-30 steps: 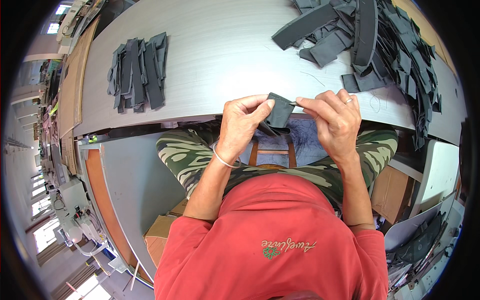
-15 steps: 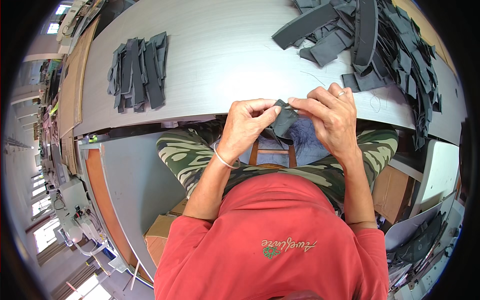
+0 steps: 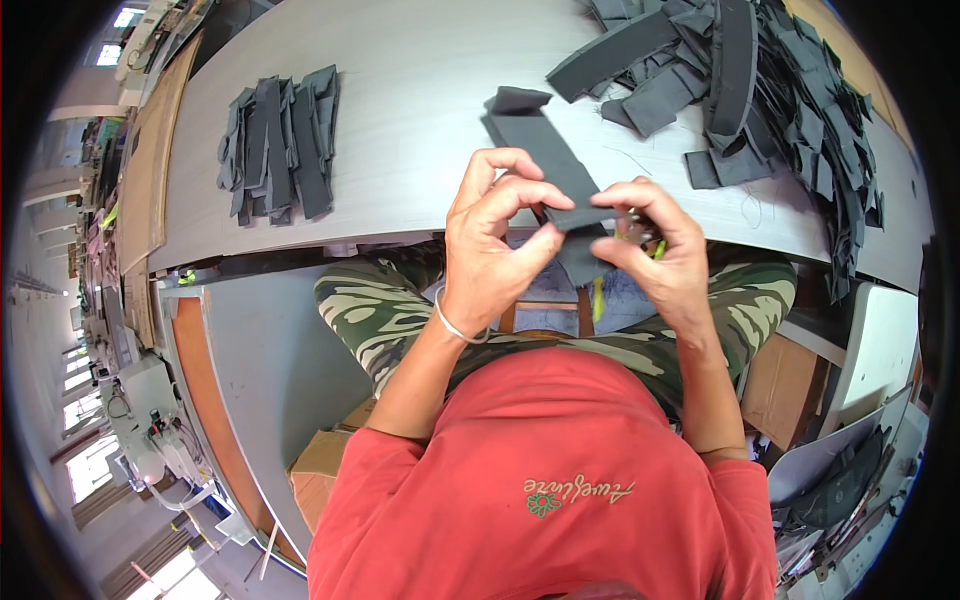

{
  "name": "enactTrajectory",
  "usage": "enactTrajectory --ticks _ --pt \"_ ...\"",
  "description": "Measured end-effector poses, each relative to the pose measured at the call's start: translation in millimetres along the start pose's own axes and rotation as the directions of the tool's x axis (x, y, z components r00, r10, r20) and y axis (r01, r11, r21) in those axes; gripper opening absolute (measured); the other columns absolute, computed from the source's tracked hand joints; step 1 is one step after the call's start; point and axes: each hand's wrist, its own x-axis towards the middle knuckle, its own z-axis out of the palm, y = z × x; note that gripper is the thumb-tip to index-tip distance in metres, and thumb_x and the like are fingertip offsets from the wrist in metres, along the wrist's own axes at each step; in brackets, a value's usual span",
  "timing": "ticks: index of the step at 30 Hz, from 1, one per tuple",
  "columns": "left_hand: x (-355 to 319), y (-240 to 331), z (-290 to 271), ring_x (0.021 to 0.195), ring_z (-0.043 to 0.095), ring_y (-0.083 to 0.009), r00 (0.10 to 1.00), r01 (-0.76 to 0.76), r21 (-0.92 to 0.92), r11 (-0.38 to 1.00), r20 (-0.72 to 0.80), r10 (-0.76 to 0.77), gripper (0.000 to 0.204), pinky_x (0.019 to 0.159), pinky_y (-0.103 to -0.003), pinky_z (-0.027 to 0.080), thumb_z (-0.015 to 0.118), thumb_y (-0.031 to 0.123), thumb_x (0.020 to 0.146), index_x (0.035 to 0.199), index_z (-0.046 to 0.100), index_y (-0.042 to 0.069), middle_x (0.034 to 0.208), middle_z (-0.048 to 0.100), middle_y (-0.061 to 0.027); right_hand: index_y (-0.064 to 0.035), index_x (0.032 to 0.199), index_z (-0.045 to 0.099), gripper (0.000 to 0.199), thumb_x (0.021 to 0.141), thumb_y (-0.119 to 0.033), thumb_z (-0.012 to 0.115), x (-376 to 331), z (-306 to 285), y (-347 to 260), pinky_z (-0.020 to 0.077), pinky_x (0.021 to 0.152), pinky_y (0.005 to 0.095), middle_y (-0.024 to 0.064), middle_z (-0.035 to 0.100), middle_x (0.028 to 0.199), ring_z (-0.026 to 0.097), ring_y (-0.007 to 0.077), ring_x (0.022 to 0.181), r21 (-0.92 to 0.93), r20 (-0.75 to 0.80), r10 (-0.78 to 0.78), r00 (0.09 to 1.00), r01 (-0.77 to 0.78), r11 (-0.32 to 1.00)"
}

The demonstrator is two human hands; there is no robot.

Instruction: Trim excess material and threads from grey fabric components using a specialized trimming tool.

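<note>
A dark grey fabric strip (image 3: 545, 145) stretches from over the table edge up onto the tabletop, its far end folded over. My left hand (image 3: 490, 220) pinches the strip's near part between thumb and fingers. On the other side, my right hand (image 3: 665, 245) has its thumb and forefinger closed on the same part, where the cloth is folded. A small tool with yellow parts (image 3: 655, 249) shows blurred by the right palm; its kind is unclear. Just below the strip hangs a narrow yellow piece (image 3: 598, 300), also blurred.
A neat stack of grey strips (image 3: 275, 150) lies at the left of the pale table (image 3: 420, 110). A large loose heap of grey strips (image 3: 740, 75) covers the far right and hangs over the edge. Cardboard boxes (image 3: 785, 385) stand under the table.
The bunched cloth between my hands is now spread out as a long strip reaching onto the table. My right hand has dropped slightly, and yellow parts have come into sight near it.
</note>
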Motion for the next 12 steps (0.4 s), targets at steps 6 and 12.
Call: enactTrajectory --ticks 6,12 --pt "-11.3 -24.4 6.6 0.088 0.056 -0.0103 0.997 0.063 -0.127 0.990 -0.042 -0.068 0.024 0.069 -0.022 0.047 0.066 -0.010 0.068 0.088 0.069 0.003 0.114 0.045 -0.0064 -0.0006 0.103 0.064 0.034 0.073 0.013 0.054 -5.6 6.0 27.3 0.0478 0.070 0.0227 0.0032 0.063 0.095 0.058 0.0087 0.082 0.039 0.015 0.065 0.998 -0.065 0.997" --pt "-6.0 -20.4 -7.6 0.094 0.059 -0.0145 0.935 0.346 -0.085 0.934 0.110 -0.337 0.023 0.077 -0.024 0.052 0.072 -0.004 0.078 0.100 0.069 -0.001 0.134 0.038 -0.0094 -0.0034 0.112 0.063 0.035 0.078 0.004 0.065 0.0 6.2 12.6 0.0480 0.081 0.0260 0.0067 0.062 0.108 0.058 0.0121 0.089 -0.032 -0.154 0.023 0.988 -0.028 0.999"
